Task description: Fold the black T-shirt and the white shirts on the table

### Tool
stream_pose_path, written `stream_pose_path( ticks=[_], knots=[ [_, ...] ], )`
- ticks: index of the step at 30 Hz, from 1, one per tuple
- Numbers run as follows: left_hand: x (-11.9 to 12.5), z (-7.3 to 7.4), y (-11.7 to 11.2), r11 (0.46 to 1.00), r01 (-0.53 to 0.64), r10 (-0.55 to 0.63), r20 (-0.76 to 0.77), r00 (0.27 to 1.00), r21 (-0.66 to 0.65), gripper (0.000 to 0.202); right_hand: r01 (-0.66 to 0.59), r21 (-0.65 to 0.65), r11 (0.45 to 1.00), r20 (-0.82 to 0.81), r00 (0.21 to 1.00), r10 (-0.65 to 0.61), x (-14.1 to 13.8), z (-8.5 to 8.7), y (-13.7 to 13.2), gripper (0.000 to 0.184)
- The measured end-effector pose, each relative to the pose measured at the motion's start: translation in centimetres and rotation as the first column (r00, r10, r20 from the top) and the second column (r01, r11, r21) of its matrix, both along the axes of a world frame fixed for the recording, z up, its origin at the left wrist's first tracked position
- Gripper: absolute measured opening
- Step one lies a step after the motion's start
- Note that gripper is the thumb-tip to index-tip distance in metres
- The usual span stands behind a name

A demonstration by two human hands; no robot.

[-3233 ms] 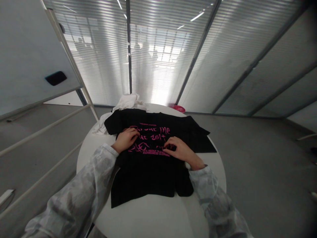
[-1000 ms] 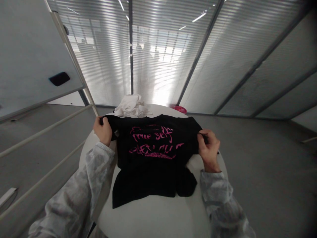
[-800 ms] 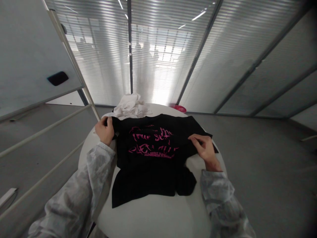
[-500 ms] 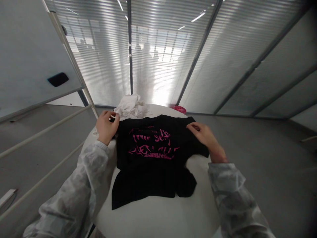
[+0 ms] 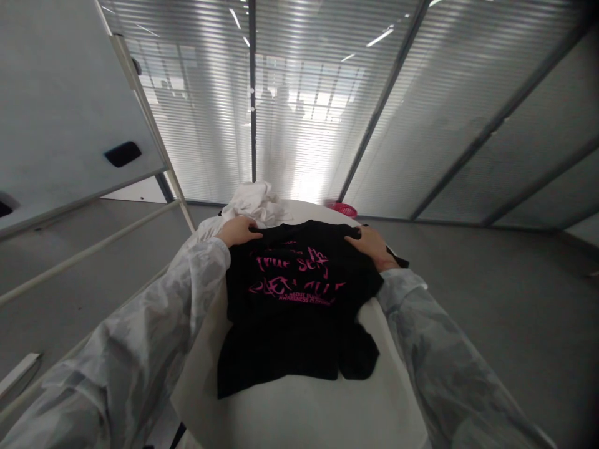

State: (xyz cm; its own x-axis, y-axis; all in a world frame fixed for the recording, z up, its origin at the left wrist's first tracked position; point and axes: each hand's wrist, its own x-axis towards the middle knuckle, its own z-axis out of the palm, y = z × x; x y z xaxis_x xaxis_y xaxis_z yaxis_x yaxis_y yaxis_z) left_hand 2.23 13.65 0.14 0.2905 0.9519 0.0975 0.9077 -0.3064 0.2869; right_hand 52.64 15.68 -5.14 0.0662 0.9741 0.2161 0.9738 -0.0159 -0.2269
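Observation:
A black T-shirt (image 5: pixel 299 312) with pink lettering lies face up on the round white table (image 5: pixel 304 411). Both my arms reach across it to its far edge. My left hand (image 5: pixel 238 231) is at the shirt's far left shoulder, its fingers curled on the cloth. At the far right shoulder my right hand (image 5: pixel 370 242) does the same, fingers closed on the fabric. The shirt's lower hem is bunched up at the near right.
A crumpled white cloth (image 5: pixel 253 198) lies at the table's far edge, just beyond my left hand. A pink basket (image 5: pixel 342 209) stands on the floor behind the table. A whiteboard on a frame (image 5: pixel 60 118) is at the left. Glass walls with blinds are behind.
Both hands let go of the sleeves and moved inward and away from me to the shirt's far shoulders. The right sleeve now lies folded in. My head has leaned forward.

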Motion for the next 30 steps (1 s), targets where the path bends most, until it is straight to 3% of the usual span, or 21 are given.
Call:
stream_pose_path(
  ticks=[4,8,13,19,23,26,30],
  knots=[
    [-0.1,-0.2,0.4,0.994,0.061,-0.071,0.105,0.992,0.093,0.043,0.035,-0.018,0.999,0.072,0.997,-0.034,-0.5,-0.1,0.5,0.042],
    [-0.3,0.0,0.2,0.979,-0.063,0.029,0.173,0.984,0.193,0.044,0.009,0.034,0.999,0.092,0.996,-0.012,-1.1,0.2,0.3,0.034],
    [-1.1,0.7,0.7,0.942,-0.236,0.180,0.235,0.955,0.240,0.041,0.156,0.139,0.978,-0.086,0.986,-0.145,-0.3,1.4,0.1,0.036],
    [-1.7,1.3,2.9,0.901,-0.352,0.257,0.342,0.904,0.255,0.037,0.231,0.237,0.943,-0.260,0.951,-0.168,2.2,2.9,0.6,0.038],
    [-1.9,2.1,4.3,0.905,-0.308,0.162,0.433,0.887,0.293,0.035,0.135,0.222,0.966,-0.373,0.927,-0.044,3.1,3.5,1.0,0.034],
    [-2.5,3.0,4.7,0.942,-0.203,0.038,0.518,0.855,0.266,0.036,0.013,0.146,0.989,-0.491,0.869,0.061,4.0,3.9,1.0,0.035],
    [-3.9,4.3,3.9,1.000,0.007,-0.014,0.619,0.785,0.014,0.046,-0.015,0.057,0.998,-0.617,0.786,0.047,5.4,4.2,0.5,0.035]
  ],
)
